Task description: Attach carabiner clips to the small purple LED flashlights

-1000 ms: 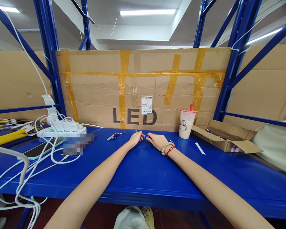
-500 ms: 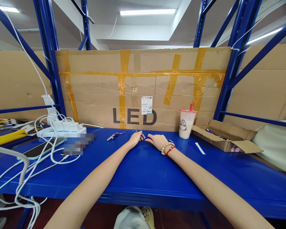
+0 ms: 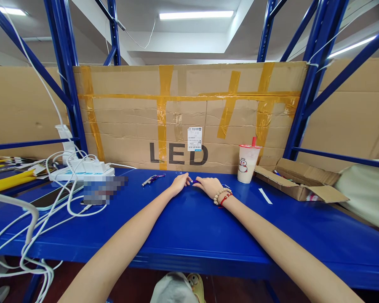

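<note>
Over the middle of the blue shelf, my right hand (image 3: 210, 186) is closed round a slim, dark blue-purple pen (image 3: 196, 182), whose end points left. Just left of that end is my left hand (image 3: 180, 184), its fingertips pinched together; anything between them is too small or hidden to name. A narrow gap separates the two hands. Left of them on the shelf lie several slim silver and purple pen-like pieces (image 3: 153, 179), close together. A thin whitish piece shows partly behind my right wrist.
A lidded drink cup (image 3: 248, 164) with a red straw stands right of my hands. Beyond it are a white strip (image 3: 265, 196) and an open cardboard box (image 3: 298, 181). White cables (image 3: 71, 189) and a power strip (image 3: 82, 170) crowd the left. Taped cardboard (image 3: 132, 126) closes the back.
Both hands stay in nearly the same place, with only a slight shift of the fingers and the pen. The things on the shelf have not moved.
</note>
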Available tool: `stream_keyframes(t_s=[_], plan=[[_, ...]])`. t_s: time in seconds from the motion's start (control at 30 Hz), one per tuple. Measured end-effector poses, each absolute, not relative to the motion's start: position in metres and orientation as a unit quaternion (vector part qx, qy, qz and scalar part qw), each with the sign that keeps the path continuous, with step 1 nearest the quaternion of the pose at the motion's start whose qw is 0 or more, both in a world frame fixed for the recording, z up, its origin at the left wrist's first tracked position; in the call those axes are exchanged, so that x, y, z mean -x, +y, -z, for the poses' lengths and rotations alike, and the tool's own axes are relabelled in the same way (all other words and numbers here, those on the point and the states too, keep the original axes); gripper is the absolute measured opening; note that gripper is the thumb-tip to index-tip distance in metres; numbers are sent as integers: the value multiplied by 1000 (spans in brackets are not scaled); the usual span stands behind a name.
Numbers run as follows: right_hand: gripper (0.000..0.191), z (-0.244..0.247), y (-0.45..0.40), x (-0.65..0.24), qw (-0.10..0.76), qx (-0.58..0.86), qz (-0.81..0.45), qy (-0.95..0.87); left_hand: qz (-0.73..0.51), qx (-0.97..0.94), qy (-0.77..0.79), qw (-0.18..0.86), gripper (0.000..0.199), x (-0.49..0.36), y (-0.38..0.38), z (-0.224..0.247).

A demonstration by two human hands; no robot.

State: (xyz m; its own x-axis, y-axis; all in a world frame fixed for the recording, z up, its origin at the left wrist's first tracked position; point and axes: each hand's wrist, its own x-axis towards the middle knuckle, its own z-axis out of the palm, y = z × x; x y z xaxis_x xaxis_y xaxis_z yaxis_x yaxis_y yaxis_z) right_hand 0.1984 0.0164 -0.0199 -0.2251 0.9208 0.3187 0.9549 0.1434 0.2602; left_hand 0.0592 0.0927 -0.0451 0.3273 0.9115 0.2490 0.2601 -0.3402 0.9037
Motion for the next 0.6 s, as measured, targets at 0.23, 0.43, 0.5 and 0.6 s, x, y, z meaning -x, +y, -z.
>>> stream_keyframes(t_s=[0.23,0.43,0.5,0.6], plan=[[43,19,17,-198,32,623,200,-755,-406,-713,409,400,41,-59,95,46],[44,20,17,-199,31,620,201,-758,-404,-713,410,399,41,-58,94,45],[45,20,17,-198,28,621,200,-757,-404,-713,410,400,41,-58,93,44],[46,19,16,-198,25,621,199,-758,-401,-712,413,402,40,-59,90,42]])
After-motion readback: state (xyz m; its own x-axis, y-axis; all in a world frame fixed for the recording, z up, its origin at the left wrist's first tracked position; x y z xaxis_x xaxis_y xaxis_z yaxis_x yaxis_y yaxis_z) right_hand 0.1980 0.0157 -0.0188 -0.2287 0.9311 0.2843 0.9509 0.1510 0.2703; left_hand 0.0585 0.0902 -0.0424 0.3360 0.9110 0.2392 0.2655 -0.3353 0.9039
